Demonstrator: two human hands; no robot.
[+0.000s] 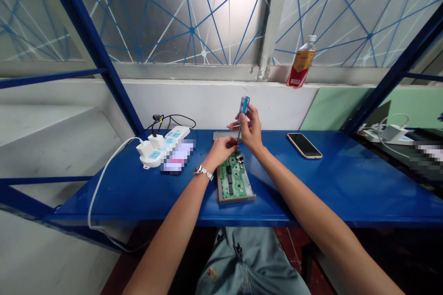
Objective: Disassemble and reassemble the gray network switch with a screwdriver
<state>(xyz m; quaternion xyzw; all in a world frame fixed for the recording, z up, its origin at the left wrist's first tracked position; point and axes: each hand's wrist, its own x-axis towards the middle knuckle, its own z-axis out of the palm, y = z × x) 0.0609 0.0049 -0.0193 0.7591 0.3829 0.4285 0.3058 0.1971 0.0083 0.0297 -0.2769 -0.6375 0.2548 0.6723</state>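
The right grip [252, 126] is wrapped around a screwdriver [244, 105], whose shaft stands nearly upright, its handle leaning slightly right of its tip. The circuit board [237, 177] lies below this grip and toward the person, on the counter [332, 189], its long axis running away from the body; the tip points down at its far end. The left grip [224, 150] is the nearer to the board, its fingertips gathered low beside the shaft at that far end; whether they pinch anything, one cannot tell.

The handle looks like clear, ribbed plastic with a blue core, the shaft like thin bright metal. The board is green and studded with dark blocks and small rounded parts, seated in a shallow grey metal casing [238, 200] with a straight near lip. The counter is smooth, glossy blue. Just behind the left grip, a silver linked watch [203, 172] circles the wrist. Right of the right grip lies a phone [304, 145] in a pale-edged case; left of the left grip sits a white plastic power strip [178, 134].
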